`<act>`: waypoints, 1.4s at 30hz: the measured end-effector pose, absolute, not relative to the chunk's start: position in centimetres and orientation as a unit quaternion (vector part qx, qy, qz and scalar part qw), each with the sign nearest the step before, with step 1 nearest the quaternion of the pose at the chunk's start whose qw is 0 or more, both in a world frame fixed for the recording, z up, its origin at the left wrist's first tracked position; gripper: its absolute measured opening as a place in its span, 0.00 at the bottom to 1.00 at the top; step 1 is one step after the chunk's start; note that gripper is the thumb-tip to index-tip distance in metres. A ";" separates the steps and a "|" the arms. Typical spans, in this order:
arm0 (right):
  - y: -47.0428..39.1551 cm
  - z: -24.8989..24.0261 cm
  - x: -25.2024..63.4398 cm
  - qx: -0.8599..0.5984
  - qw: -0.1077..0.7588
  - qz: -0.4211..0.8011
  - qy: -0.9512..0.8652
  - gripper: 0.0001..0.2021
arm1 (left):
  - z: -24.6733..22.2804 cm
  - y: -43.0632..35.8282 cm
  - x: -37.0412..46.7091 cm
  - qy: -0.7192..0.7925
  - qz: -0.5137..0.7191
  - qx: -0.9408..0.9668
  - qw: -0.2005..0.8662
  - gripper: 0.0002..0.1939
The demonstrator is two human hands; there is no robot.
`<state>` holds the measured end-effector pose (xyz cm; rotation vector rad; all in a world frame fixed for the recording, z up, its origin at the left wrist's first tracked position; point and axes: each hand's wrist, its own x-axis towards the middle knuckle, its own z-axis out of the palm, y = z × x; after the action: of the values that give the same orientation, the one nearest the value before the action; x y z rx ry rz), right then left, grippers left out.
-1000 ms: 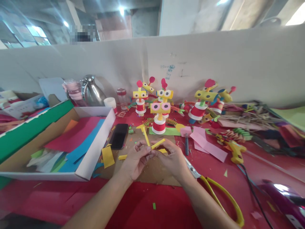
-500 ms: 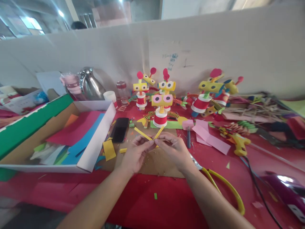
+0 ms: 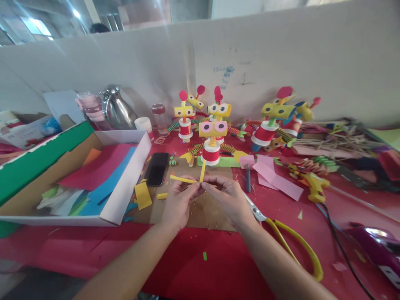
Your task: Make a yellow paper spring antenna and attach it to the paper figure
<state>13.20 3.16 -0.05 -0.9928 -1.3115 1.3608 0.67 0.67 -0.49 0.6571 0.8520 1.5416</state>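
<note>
Red covered the counter below a pale partition. Fingers of the left hand and right hand pinched yellow paper strip where 2 narrow lengths met, above a cardboard sheet. Just beyond stood a cup figure. Leftward lay a phone, near an open box; rightward, scissors, then a glue gun.

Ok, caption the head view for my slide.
Left hand and right hand pinch narrow yellow paper strips over flat brown cardboard, before a yellow-headed figure with red-and-white cup body.
</note>
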 end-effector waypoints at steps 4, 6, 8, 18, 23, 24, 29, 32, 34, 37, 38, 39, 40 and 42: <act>3.1 0.1 13.1 -0.417 0.486 0.564 -0.521 0.07 | -0.6 0.6 0.6 0.351 0.662 0.272 0.604 0.05; 3.1 0.4 13.2 -0.408 0.486 0.582 -0.508 0.07 | -0.5 0.7 0.5 0.335 0.661 0.272 0.614 0.05; 3.2 0.7 13.4 -0.395 0.485 0.600 -0.499 0.07 | -0.5 0.8 0.4 0.326 0.656 0.277 0.622 0.05; 3.5 1.0 13.6 -0.405 0.467 0.613 -0.492 0.07 | -1.1 1.2 0.3 0.347 0.636 0.265 0.637 0.07; 3.4 0.8 13.7 -0.411 0.463 0.596 -0.511 0.07 | -1.0 1.2 0.0 0.367 0.628 0.282 0.626 0.08; 3.3 0.8 13.6 -0.415 0.463 0.593 -0.512 0.08 | -0.9 1.2 0.0 0.371 0.623 0.285 0.627 0.08; 3.1 0.9 13.6 -0.413 0.469 0.565 -0.538 0.09 | -0.9 1.3 -0.3 0.368 0.624 0.288 0.626 0.09; 3.0 1.0 13.7 -0.369 0.484 0.526 -0.595 0.09 | -0.8 1.4 -0.4 0.367 0.632 0.285 0.621 0.09; 3.0 1.0 13.6 -0.355 0.488 0.494 -0.626 0.11 | -0.6 1.4 -0.3 0.372 0.640 0.282 0.611 0.09; 2.9 0.9 13.4 -0.359 0.496 0.466 -0.639 0.11 | -0.3 1.2 -0.1 0.376 0.649 0.277 0.601 0.08; 2.9 0.8 13.4 -0.361 0.498 0.464 -0.638 0.10 | -0.3 1.2 -0.1 0.375 0.650 0.275 0.601 0.08; 2.9 0.7 13.3 -0.362 0.499 0.467 -0.635 0.09 | -0.3 1.2 0.0 0.371 0.651 0.272 0.604 0.08; 2.9 0.7 13.3 -0.362 0.499 0.475 -0.628 0.09 | -0.3 1.1 0.0 0.365 0.652 0.270 0.608 0.07; 3.0 0.5 13.4 -0.357 0.497 0.497 -0.615 0.09 | -0.5 1.1 -0.1 0.351 0.645 0.263 0.626 0.07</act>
<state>13.37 3.01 0.54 -0.8654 -1.4882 1.2038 -0.11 1.15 -0.46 0.6040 0.8049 1.4802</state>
